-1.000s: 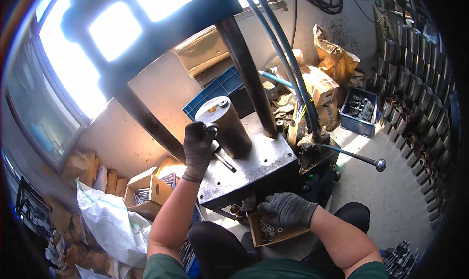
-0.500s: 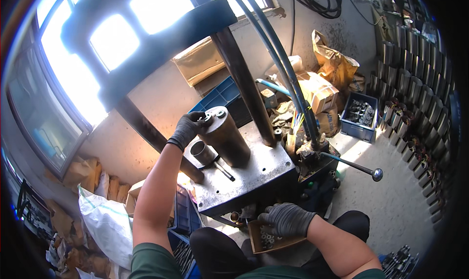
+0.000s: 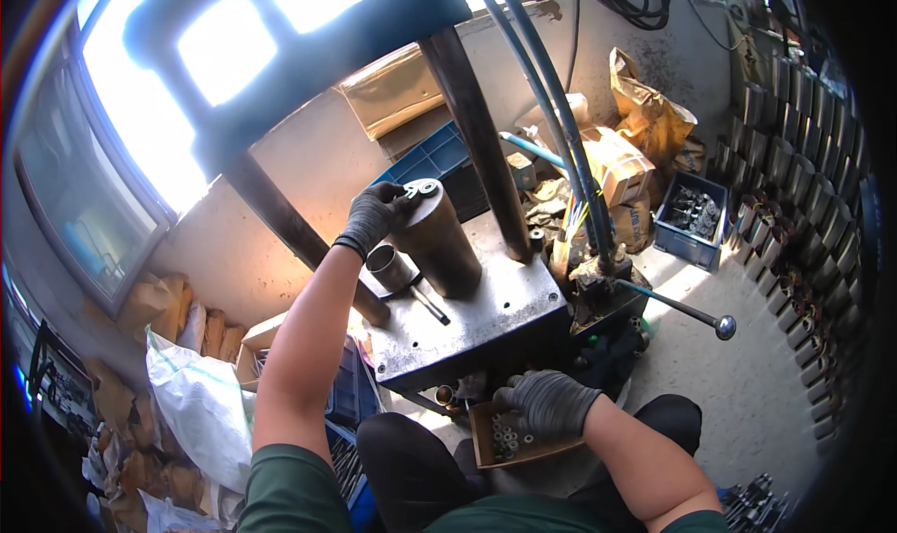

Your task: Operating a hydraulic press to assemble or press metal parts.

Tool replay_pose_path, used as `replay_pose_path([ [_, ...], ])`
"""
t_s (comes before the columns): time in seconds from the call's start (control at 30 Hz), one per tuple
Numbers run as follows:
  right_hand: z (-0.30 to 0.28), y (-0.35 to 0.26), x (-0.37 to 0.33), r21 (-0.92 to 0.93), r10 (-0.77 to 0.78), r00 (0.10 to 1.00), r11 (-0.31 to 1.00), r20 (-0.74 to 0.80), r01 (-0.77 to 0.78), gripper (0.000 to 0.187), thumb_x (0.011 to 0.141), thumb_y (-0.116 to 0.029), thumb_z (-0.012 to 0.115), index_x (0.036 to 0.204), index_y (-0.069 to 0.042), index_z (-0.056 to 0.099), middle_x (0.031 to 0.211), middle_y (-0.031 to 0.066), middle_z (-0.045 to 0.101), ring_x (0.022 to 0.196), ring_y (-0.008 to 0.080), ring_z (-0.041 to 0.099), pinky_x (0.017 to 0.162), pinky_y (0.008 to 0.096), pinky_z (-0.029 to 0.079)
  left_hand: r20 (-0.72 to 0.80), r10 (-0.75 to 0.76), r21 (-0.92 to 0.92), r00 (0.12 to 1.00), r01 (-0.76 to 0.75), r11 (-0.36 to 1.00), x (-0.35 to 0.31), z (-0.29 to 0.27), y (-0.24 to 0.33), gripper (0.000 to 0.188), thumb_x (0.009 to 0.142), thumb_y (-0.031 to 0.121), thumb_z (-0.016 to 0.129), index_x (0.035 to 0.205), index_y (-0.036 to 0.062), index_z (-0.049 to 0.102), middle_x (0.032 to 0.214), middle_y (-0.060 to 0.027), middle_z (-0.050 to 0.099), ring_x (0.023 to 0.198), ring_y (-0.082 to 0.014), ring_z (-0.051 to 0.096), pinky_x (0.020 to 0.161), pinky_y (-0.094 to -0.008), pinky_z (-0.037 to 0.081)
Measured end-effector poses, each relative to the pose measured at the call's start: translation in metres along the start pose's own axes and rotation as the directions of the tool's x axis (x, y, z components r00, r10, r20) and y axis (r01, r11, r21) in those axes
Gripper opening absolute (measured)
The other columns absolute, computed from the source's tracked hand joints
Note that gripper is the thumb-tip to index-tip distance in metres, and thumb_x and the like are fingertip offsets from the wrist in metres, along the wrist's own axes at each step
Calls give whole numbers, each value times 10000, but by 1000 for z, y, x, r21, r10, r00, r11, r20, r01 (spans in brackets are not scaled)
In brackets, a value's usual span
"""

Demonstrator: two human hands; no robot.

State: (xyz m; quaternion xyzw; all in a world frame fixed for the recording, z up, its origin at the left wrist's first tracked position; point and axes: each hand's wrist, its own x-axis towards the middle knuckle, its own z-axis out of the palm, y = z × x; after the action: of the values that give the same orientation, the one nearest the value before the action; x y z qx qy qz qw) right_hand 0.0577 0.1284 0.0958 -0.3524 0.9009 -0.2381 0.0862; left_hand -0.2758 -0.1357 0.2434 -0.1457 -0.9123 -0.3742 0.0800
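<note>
My left hand, in a dark grey glove, reaches to the top of an upright steel cylinder. Its fingers are bent together at a small metal ring there; a second washer-like ring lies beside it. The cylinder stands on the metal bed of a press. Left of it are a short hollow cup and a dark rod. My gloved right hand hangs over an open box of small rings, its fingers curled and their tips hidden.
Two dark press columns flank the bed under a heavy crosshead. A lever with a ball end sticks out at the right. Blue bins, a white sack and stacked metal sleeves stand around.
The view has shifted slightly. My left fingers have moved a little on the cylinder's top, where two rings now show more plainly. My right hand stays over the box.
</note>
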Motion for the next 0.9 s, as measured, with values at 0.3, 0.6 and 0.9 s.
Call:
replay_pose_path([
  [0.3, -28, 19, -18, 59, 89, 982, 995, -167, -80, 422, 962, -371, 698, 1246, -59, 704, 1123, 185, 702, 1101, 377, 689, 992, 490, 542, -296, 191, -352, 936, -293, 889, -66, -19, -34, 312, 1033, 66, 701, 1336, -6, 688, 1203, -79, 747, 1105, -158, 669, 994, -289, 521],
  [0.6, -22, 49, -108, 243, 363, 859, 926, -360, -289, 430, 955, -329, 736, 1280, -51, 688, 1091, 188, 752, 1064, 378, 725, 953, 455, 572, -213, -106, -541, 971, -26, 841, -262, 77, -128, 256, 1013, 80, 714, 1262, 23, 707, 1130, -68, 734, 1010, -156, 675, 913, -314, 557],
  [0.9, 28, 27, -199, 475, 691, 589, 719, -418, -507, 395, 989, -219, 739, 1317, 1, 707, 1202, 168, 767, 1102, 247, 733, 994, 381, 573, -165, -74, -569, 983, -33, 822, -256, 75, -171, 296, 954, 179, 723, 1222, 53, 736, 1059, -45, 736, 896, -144, 663, 837, -320, 548],
])
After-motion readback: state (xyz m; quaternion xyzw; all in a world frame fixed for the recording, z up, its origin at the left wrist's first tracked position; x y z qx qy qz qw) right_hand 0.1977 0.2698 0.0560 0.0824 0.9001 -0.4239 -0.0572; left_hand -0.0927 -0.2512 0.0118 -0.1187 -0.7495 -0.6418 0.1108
